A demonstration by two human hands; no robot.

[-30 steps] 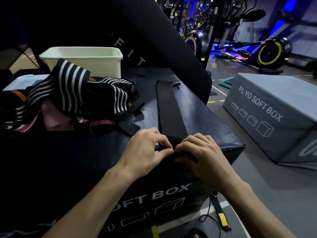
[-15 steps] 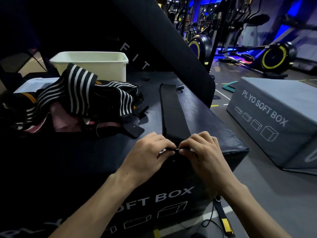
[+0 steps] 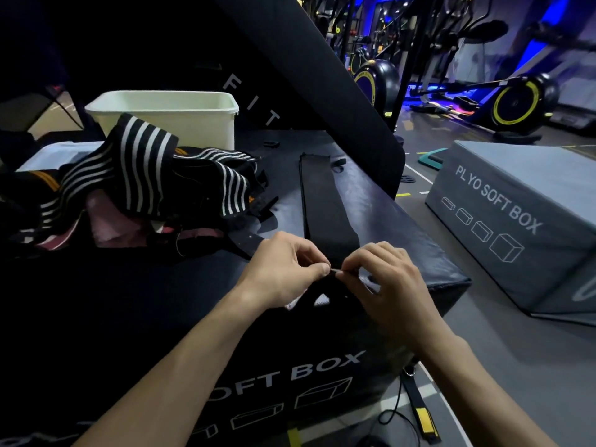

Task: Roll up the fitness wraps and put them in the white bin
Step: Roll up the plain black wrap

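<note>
White bin (image 3: 180,119); black wrap (image 3: 325,204)

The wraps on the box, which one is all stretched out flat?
The plain black wrap lies flat and straight on the black box, both hands pinching its near end. The striped wraps sit crumpled in a heap beside it.

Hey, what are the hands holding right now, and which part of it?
Both the left hand and right hand pinch the near end of the plain black wrap, which lies stretched out flat along the black soft box.
</note>
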